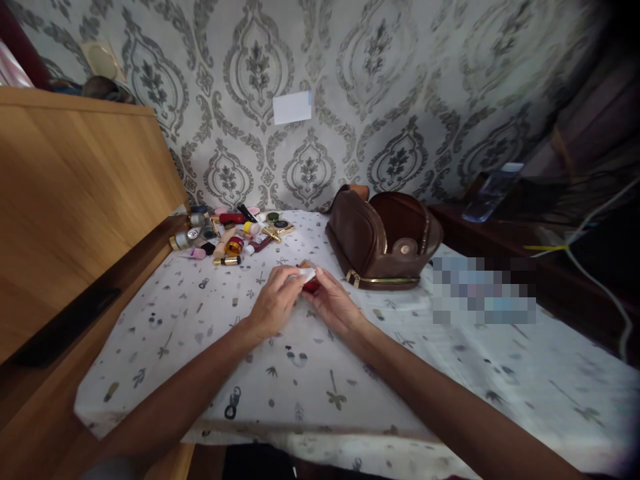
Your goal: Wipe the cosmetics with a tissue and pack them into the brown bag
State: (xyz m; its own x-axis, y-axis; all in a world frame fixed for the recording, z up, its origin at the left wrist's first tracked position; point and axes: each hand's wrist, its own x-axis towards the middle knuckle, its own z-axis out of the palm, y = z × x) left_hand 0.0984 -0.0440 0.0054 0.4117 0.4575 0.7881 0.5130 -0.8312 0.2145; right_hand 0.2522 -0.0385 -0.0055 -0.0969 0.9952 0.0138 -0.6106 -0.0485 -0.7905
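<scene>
Presently my left hand (pixel 274 301) and right hand (pixel 333 305) close on one small red-and-white item (pixel 307 277), brown pouch (pixel 383 241) open, cosmetics pile (pixel 227 233) unpacked on the tabletop (pixel 310 380).

No text, brand, number or sign can be read anywhere in the view. The white card (pixel 293 107) on the wallpaper in the upper middle of the frame shows a blank face. The cosmetics (pixel 227 233) heaped at the middle left are too small and blurred for their labels to be made out. A pixelated patch (pixel 484 291) at the middle right hides whatever stands there.
</scene>
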